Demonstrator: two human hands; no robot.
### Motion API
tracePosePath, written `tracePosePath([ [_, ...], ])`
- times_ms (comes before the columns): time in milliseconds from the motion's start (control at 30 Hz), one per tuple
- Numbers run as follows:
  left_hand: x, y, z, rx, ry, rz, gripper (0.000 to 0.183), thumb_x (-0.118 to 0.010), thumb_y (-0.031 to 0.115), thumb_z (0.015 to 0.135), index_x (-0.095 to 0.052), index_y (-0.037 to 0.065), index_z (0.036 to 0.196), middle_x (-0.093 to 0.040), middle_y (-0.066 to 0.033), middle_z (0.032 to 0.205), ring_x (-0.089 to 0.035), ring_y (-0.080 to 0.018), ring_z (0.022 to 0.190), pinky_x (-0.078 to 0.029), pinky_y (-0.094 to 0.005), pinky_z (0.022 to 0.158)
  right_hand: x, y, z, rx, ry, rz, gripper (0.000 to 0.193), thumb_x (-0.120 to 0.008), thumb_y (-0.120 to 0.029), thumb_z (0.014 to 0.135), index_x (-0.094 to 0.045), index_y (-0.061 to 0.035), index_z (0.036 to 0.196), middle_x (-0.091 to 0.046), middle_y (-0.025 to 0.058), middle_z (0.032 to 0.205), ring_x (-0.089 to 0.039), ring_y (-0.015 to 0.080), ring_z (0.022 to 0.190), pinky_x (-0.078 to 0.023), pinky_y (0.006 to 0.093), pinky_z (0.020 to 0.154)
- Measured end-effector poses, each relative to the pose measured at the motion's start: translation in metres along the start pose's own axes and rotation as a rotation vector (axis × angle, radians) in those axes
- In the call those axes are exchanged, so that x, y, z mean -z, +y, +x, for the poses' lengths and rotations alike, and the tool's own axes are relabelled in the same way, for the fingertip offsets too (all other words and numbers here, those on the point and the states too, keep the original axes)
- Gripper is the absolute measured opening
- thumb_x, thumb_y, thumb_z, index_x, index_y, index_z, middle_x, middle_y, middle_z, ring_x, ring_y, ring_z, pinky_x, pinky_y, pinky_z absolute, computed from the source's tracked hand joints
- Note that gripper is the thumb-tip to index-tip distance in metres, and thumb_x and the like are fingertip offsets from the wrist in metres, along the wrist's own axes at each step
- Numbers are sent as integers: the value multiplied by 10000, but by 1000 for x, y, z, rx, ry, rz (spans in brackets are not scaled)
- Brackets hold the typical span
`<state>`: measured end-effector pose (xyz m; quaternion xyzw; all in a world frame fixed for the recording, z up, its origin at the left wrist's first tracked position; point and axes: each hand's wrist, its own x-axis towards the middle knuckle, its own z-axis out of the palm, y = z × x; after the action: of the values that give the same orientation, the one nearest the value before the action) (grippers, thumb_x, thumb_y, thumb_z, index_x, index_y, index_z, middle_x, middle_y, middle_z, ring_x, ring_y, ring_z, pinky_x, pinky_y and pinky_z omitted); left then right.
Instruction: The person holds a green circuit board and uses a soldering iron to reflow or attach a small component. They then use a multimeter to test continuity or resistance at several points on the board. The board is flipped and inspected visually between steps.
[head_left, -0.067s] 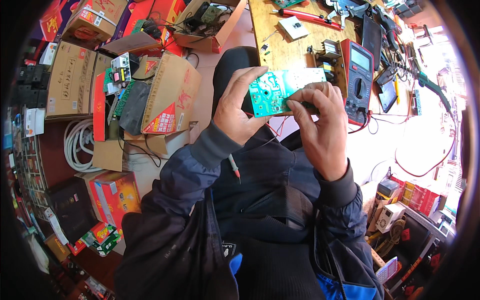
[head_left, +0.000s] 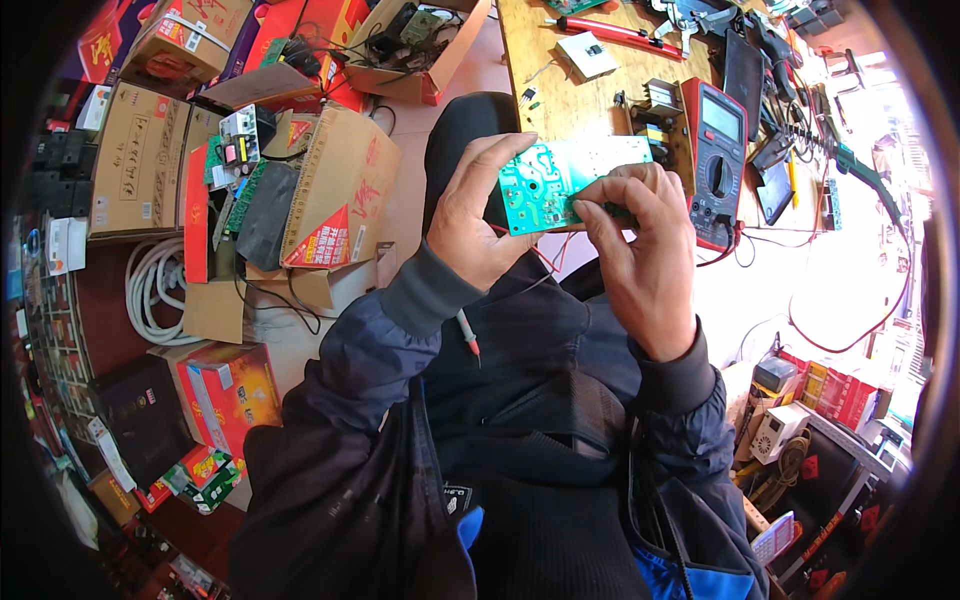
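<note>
I hold a green circuit board above my lap, its face with traces and solder points turned up. My left hand grips it by the left edge, thumb along the top corner and the palm below. Over the board's right part, my right hand is closed in a pinch, thumb and forefinger tips at the board's surface. Whatever lies between those fingertips is hidden. Thin red wires show below the board. Beside my left cuff, a test probe with a red tip points down over my lap.
On the wooden bench ahead lie a red and grey multimeter, a red pen-shaped tool and a small white block. Open cartons of electronics stand at left, near a coiled white hose. A green-handled cable tool lies right.
</note>
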<state>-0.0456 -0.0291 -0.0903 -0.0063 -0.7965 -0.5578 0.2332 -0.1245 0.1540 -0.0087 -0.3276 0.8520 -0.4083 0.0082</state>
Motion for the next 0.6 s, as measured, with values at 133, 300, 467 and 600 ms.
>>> tracePosePath([
  [133,0,3,0,-12,28,13,762,-885,26,805,-550,19,1488,-592,-165,1405,-621,-290,1287,-482,-372,1112,4,-6,5,-2,-47,-78,73,-779,-56,901,-742,-3,936,-628,139,940,-558,336,935,-460,437,821],
  [300,-2,0,1,-33,44,-7,764,-884,21,793,-556,23,1483,-600,-172,1404,-623,-312,1288,-482,-383,1112,6,-10,8,-11,-82,-123,75,-767,-66,913,-741,-1,938,-620,149,935,-551,343,938,-448,442,836],
  [467,1,5,3,-10,29,-3,821,-904,57,758,-549,20,1497,-583,-188,1443,-595,-340,1337,-462,-408,1144,6,-12,9,-17,-85,-137,89,-767,-71,920,-734,8,944,-629,150,951,-570,340,942,-463,430,845],
  [600,5,12,3,-78,27,25,880,-921,118,730,-539,21,1517,-539,-202,1506,-540,-367,1408,-423,-443,1195,14,-11,6,-126,65,126,105,-755,-55,953,-700,32,975,-644,121,983,-633,269,949,-499,341,852],
])
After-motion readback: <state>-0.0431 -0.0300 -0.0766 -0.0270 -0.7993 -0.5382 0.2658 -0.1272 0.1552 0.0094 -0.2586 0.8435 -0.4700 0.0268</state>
